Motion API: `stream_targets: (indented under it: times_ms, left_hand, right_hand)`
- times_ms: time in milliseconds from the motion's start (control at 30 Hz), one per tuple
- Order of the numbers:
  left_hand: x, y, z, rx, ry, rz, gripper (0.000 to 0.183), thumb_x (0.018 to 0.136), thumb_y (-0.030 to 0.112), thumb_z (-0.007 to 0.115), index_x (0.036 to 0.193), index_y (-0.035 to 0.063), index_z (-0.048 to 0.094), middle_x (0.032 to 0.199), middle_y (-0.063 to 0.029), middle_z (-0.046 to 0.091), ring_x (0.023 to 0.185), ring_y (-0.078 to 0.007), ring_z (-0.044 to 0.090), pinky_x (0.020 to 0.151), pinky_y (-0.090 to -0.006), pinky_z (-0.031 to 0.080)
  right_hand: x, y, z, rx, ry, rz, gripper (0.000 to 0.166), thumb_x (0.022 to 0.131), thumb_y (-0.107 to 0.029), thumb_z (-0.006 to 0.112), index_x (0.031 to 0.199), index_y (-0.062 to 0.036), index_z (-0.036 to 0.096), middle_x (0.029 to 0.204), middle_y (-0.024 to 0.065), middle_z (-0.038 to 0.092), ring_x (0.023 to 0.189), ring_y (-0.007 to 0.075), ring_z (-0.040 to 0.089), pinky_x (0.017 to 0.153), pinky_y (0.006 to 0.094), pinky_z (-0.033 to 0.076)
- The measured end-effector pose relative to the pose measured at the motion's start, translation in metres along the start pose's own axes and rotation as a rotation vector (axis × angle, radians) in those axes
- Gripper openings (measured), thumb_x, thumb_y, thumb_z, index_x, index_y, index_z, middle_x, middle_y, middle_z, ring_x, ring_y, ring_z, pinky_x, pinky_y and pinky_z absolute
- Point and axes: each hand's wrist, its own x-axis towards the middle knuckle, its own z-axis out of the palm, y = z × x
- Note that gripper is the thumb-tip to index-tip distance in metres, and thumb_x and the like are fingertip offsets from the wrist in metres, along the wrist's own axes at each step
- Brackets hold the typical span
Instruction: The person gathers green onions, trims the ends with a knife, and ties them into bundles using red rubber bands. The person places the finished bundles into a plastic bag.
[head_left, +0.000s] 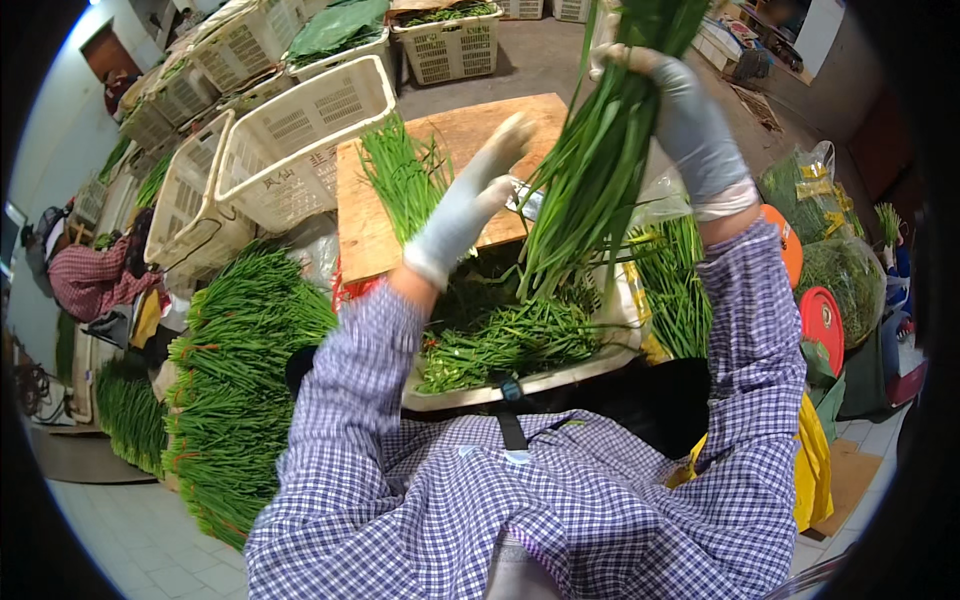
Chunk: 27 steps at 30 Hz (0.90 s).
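My right hand (686, 120), in a pale glove, is raised and grips a loose bunch of garlic chives (600, 172). The long green leaves hang down over a white plastic crate (525, 391). Slightly blurred, my gloved left hand (472, 202) is over the wooden board (480, 127), thumb apart from the fingers and nothing seen in it. Beside its thumb is a small shiny object (529, 201), too unclear to name. A smaller bunch of chives (405, 172) lies on the board, partly behind my left hand. Loose green trimmings (510, 341) lie in the crate below.
Tied chive bundles (232, 390) are stacked at my left. An empty plastic crate (300, 150) stands beyond them, with filled crates (450, 45) farther back. More chives (675, 292) lie at right, near bagged greens (836, 277) and a red lid (821, 326). A person (97, 277) bends at far left.
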Motion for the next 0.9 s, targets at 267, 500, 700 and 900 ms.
stream_targets:
  times_ms: [267, 500, 700, 900]
  left_hand:
    - [-0.214, -0.054, 0.033, -0.902, 0.375, -0.65, 0.05, 0.094, 0.025, 0.064, 0.139, 0.0126, 0.048, 0.137, -0.0106, 0.054, 0.124, -0.0253, 0.055, 0.097, -0.0464, 0.052]
    - [-0.221, -0.038, 0.016, -1.078, 0.298, -0.279, 0.053, 0.097, 0.034, 0.058, 0.144, 0.014, 0.043, 0.149, -0.0131, 0.044, 0.137, -0.0368, 0.04, 0.113, -0.0613, 0.032]
    - [-0.22, -0.019, 0.027, -0.947, 0.259, -0.346, 0.054, 0.101, 0.038, 0.051, 0.149, 0.0191, 0.039, 0.152, -0.0113, 0.039, 0.139, -0.0325, 0.04, 0.113, -0.063, 0.031]
    - [-0.222, -0.011, 0.035, -0.946, 0.22, -0.444, 0.063, 0.099, 0.043, 0.054, 0.154, 0.0215, 0.031, 0.148, -0.0108, 0.044, 0.126, -0.0258, 0.052, 0.103, -0.0454, 0.044]
  right_hand:
    - [-0.072, -0.005, 0.031, -0.261, 0.05, -0.089, 0.029, 0.094, -0.027, 0.061, 0.104, -0.0022, 0.072, 0.092, 0.0039, 0.07, 0.079, 0.0126, 0.066, 0.076, 0.025, 0.053]
    - [-0.096, -0.007, 0.068, 0.332, 0.018, -0.044, 0.027, 0.092, -0.015, 0.065, 0.114, 0.0, 0.064, 0.107, 0.0106, 0.071, 0.095, 0.0155, 0.068, 0.088, 0.0276, 0.054]
    - [-0.093, -0.017, 0.061, 0.25, -0.006, -0.06, 0.03, 0.089, -0.013, 0.067, 0.116, 0.0, 0.062, 0.105, 0.0128, 0.071, 0.1, 0.0198, 0.068, 0.088, 0.0348, 0.057]
    - [-0.103, -0.025, 0.073, 0.136, -0.055, -0.099, 0.026, 0.088, -0.009, 0.066, 0.113, -0.0002, 0.064, 0.099, 0.0083, 0.071, 0.091, 0.0155, 0.066, 0.079, 0.0297, 0.056]
